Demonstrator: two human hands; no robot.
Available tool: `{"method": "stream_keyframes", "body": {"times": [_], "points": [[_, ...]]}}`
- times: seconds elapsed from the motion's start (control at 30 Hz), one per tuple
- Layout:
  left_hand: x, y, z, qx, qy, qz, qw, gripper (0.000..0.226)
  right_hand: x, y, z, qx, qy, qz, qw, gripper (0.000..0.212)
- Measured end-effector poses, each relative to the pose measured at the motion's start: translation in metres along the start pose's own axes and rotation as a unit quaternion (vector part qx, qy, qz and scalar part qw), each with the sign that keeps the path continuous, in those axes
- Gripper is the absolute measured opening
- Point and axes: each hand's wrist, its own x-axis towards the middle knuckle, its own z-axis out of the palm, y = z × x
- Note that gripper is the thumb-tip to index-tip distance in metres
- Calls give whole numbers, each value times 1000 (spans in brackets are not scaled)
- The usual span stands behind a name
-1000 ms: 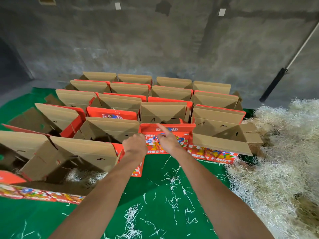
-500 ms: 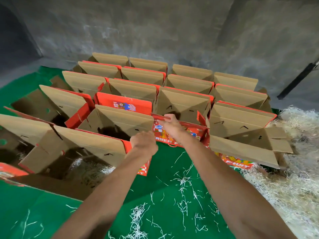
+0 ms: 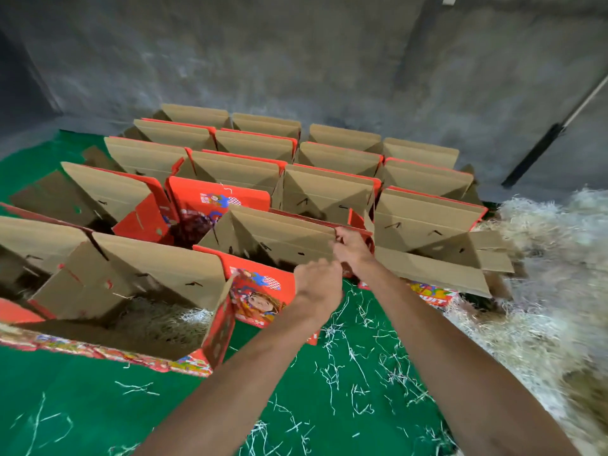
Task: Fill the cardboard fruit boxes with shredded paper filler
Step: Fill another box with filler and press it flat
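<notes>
Item: open cardboard fruit boxes (image 3: 329,199), red printed outsides, plain brown flaps raised, standing in close rows across the middle of the frame on a green floor covering (image 3: 98,406). Nearest box at lower left (image 3: 131,291): flaps open, a thin layer of shredded paper filler (image 3: 158,320) on its bottom. Box at centre (image 3: 273,238): right hand (image 3: 350,246) at its upper right flap corner, fingers curled over the flap edge and pinching it; left hand (image 3: 317,281) at the near right edge of the same box, fingers curled, but whether they grip the cardboard cannot be told from this angle. Both forearms reach in from the bottom of the frame. Bulk filler: large pale heap (image 3: 543,291) along the right side, touching the right-hand boxes. Loose white shreds (image 3: 355,363) scattered on the green covering at bottom centre. Background: grey concrete wall (image 3: 296,54); dark-handled pole (image 3: 543,143) leaning at upper right
</notes>
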Motion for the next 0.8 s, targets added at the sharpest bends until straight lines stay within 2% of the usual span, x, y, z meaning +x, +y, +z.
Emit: {"method": "stream_keyframes", "body": {"times": [0.13,0.17,0.23,0.33,0.43,0.57,0.63,0.7,0.8], "points": [[-31,37,1,-41,-2,41,998,32,-33,30,-37,6,14,18,1000,7],[-40,47,2,-48,-4,54,997,32,-41,35,-45,6,21,25,999,17],[-58,69,5,-59,-13,77,995,32,-60,44,-60,-59,32,31,997,20],[-80,100,10,-82,-38,87,992,31,-88,61,-84,-178,-8,45,983,25],[-101,125,17,-106,-70,88,988,25,-112,79,-99,-212,-21,46,976,31],[-114,140,24,-169,-180,81,966,23,-146,102,-112,-129,-28,50,990,30],[-114,143,19,-195,-253,77,944,39,-160,107,-118,-115,-49,39,991,37],[-116,145,13,-201,-324,83,921,45,-170,109,-122,-134,-72,38,988,43],[-125,149,11,-227,-377,104,892,32,-183,114,-129,-147,-104,54,982,45]]}}
